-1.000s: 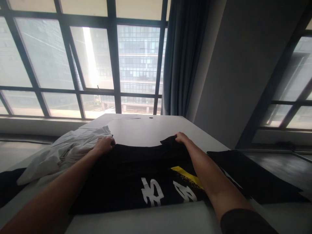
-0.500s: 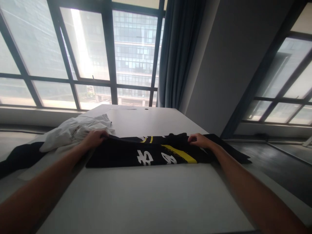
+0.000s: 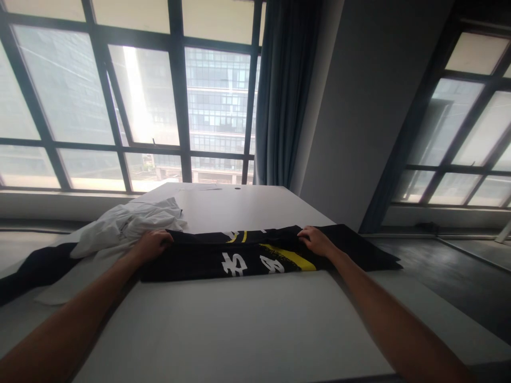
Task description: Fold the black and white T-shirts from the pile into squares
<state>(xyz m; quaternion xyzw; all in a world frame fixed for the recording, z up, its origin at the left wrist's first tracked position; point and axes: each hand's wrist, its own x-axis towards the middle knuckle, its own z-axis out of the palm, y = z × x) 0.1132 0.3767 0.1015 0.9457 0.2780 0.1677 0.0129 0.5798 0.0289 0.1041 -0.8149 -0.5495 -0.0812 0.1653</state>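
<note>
A black printed garment [image 3: 191,263] lies folded across the white table, with white lettering and a yellow stripe facing me. My left hand [image 3: 155,246] grips its upper fold near the left end, fingers curled over the cloth. At the right part of the same fold, my right hand [image 3: 317,242] pinches the fabric, thumb and fingers together. More black cloth spreads out to the right beyond that hand. Whether the garment has sleeves or a collar cannot be made out.
A crumpled white cloth [image 3: 131,221] lies left of my left hand, with a dark cloth [image 3: 38,266] beside it at the table's left side. The white table [image 3: 231,330] reaches back toward the windows. A grey-blue curtain [image 3: 281,106] hangs behind it, next to a pillar [image 3: 367,117].
My right hand has shifted slightly left along the garment, and its raised fold sits a little flatter. The view has tilted up, so everything appears lower.
</note>
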